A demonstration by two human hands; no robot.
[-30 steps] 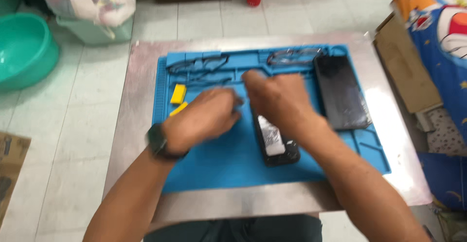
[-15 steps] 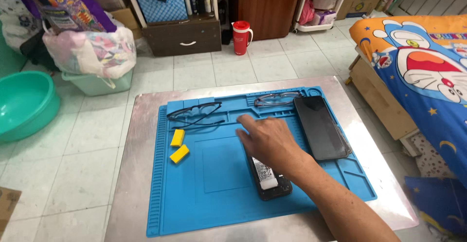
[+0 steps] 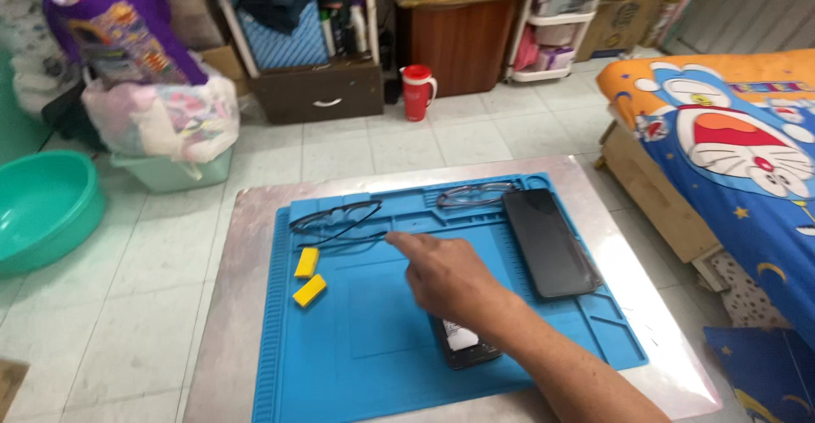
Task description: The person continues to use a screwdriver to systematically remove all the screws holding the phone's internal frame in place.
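Note:
My right hand reaches over a blue work mat, index finger stretched toward a pair of dark-framed glasses at the mat's back left. The hand holds nothing. A small dark phone lies on the mat just under my wrist, partly hidden by it. A larger black phone lies to the right, and a second pair of glasses rests at the back edge. Two yellow blocks sit at the mat's left. My left hand is out of view.
The mat lies on a low metal table over a tiled floor. A green basin stands left, bags and a crate behind, a red jug by a cabinet, a bed with a cartoon blanket right.
My left hand has left the view. My right hand slid left off the small phone toward the dark-framed glasses. The camera tilted up, showing more of the room.

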